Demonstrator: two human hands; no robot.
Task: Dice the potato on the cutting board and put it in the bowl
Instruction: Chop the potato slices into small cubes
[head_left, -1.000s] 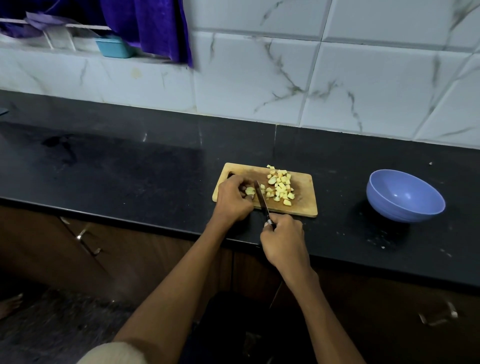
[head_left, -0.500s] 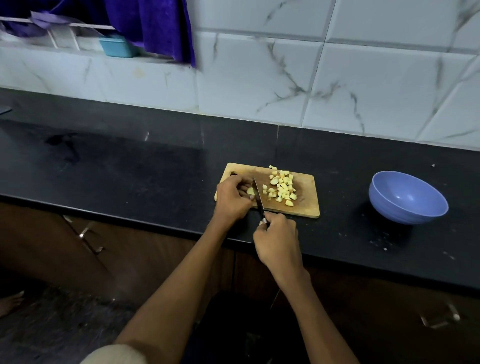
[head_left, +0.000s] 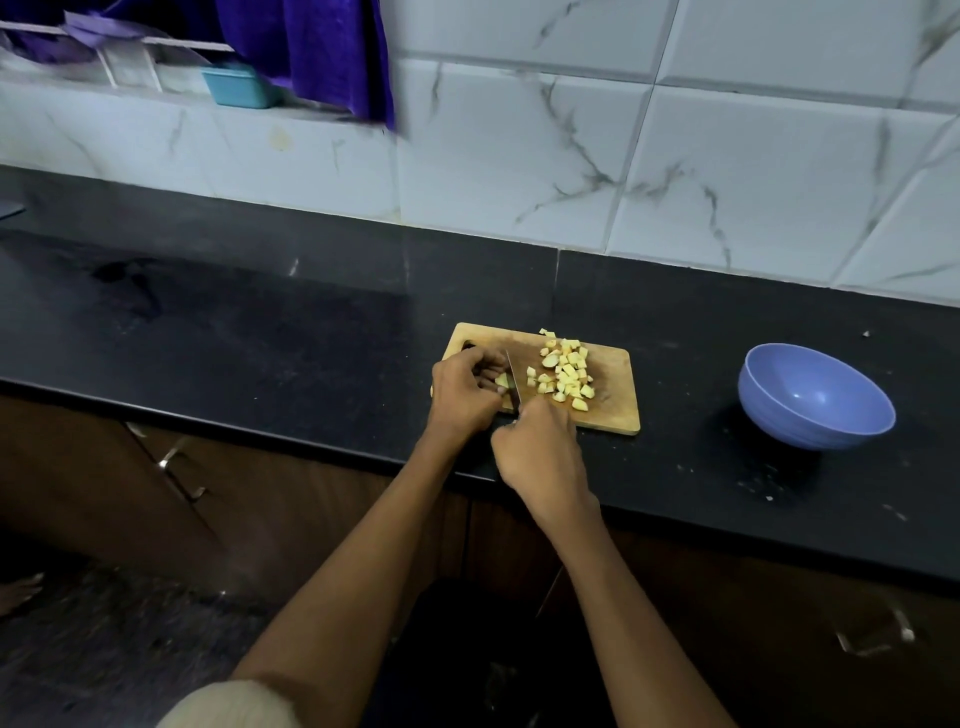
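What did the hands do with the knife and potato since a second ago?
The right hand slid the knife forward along the cutting board, closer to the left hand, cutting into the last potato piece that hand holds down. Nothing was let go. The pile of diced potato stayed put, and the blue bowl stayed empty on the counter.

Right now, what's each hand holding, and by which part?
Right hand grips the knife by its handle, hidden inside the fist. Left hand pinches the last uncut potato piece beside the blade.
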